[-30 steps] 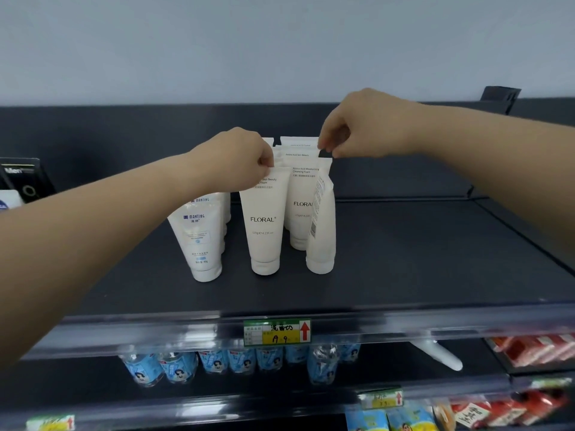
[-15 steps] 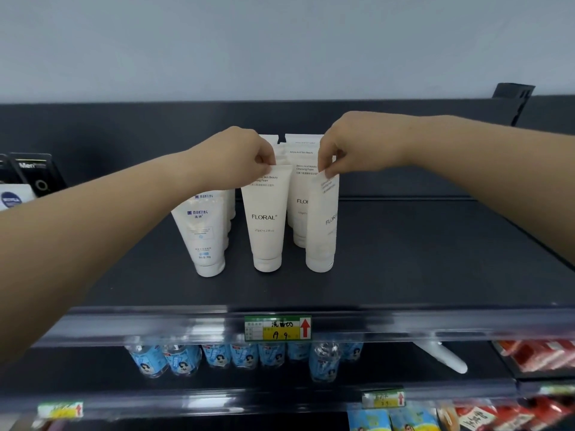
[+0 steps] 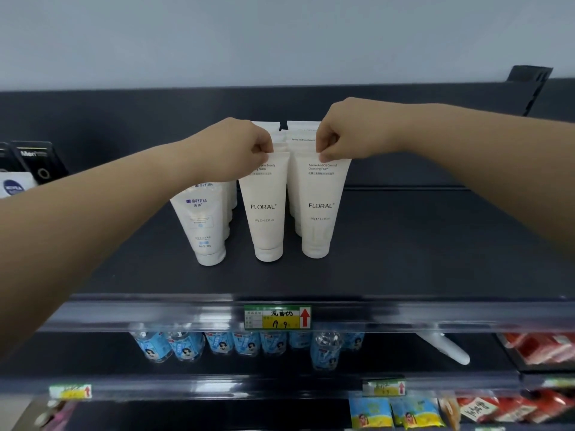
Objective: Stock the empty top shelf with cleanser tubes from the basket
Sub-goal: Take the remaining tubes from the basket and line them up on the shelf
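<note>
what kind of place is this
Probably a small shop or convenience store: a price tag on the front rail of the top shelf, cleanser tubes lined up label-forward, and rows of blue-labelled bottles on the shelf below.

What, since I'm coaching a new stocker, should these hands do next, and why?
Probably let go: the left hand pinches the top of the left FLORAL tube, the right hand that of the right FLORAL tube; both stand upright, labels forward, on the top shelf.

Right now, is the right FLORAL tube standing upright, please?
Upright: the right FLORAL tube stands cap-down on the shelf, right hand pinching its top.
</note>
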Demonstrator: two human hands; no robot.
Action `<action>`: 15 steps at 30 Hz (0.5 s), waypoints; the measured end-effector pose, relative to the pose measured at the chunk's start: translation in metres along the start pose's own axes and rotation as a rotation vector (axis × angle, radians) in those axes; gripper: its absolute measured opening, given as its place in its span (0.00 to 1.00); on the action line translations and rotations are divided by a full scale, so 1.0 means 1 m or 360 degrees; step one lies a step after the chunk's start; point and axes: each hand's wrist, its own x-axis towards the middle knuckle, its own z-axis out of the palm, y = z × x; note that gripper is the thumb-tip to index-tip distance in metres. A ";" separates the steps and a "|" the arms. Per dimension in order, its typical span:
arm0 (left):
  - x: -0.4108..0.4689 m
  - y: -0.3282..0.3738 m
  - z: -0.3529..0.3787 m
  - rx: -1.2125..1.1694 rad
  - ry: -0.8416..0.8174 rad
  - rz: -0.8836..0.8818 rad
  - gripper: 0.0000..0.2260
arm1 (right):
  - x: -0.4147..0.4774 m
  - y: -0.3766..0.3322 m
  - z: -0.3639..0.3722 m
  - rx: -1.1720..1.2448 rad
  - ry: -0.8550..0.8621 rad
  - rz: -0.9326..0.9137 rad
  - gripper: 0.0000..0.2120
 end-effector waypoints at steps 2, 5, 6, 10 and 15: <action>-0.002 0.001 0.000 0.0003 -0.0003 -0.0010 0.10 | 0.000 -0.001 0.000 -0.0009 0.0005 -0.0005 0.09; -0.005 0.002 0.002 0.0063 -0.0041 -0.0008 0.12 | -0.001 0.000 0.000 -0.0003 -0.0007 -0.0004 0.09; -0.007 0.002 0.003 0.0074 -0.0059 -0.0016 0.13 | -0.002 0.001 0.001 0.0000 -0.0009 -0.0007 0.09; -0.011 0.003 0.005 0.0086 -0.0076 -0.0039 0.12 | -0.005 0.001 0.002 0.0008 0.0026 -0.0038 0.10; -0.015 0.009 0.008 0.0144 -0.0085 -0.0090 0.14 | -0.009 0.002 0.003 0.0000 0.0143 -0.0100 0.09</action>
